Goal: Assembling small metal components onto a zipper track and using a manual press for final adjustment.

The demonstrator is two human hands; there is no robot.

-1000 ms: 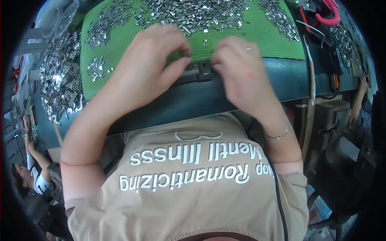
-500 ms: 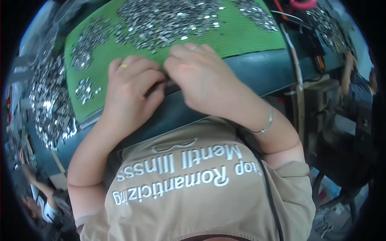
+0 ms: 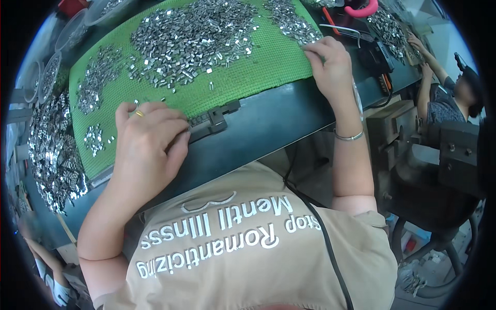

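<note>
A green mesh mat (image 3: 243, 77) covers a dark bench and carries heaps of small shiny metal pieces (image 3: 191, 36). My left hand (image 3: 147, 142), with a ring on one finger, rests fingers-down at the mat's near edge, touching the left end of a dark slotted holder (image 3: 212, 120). My right hand (image 3: 330, 64), a thin bracelet at its wrist, reaches out to the mat's right edge, with its fingertips on a smaller heap of metal pieces (image 3: 294, 26). Whether those fingers pinch any pieces is hidden.
More shiny pieces lie piled off the mat at the left (image 3: 51, 150). A pink-handled tool (image 3: 361, 9) and black equipment (image 3: 380, 54) sit at the far right of the bench. Another person (image 3: 444, 98) sits at the right. Round containers (image 3: 57, 67) stand far left.
Both hands were together over the dark holder. My right hand has since moved away to the right, up to the heap at the mat's edge. My left hand stays by the holder.
</note>
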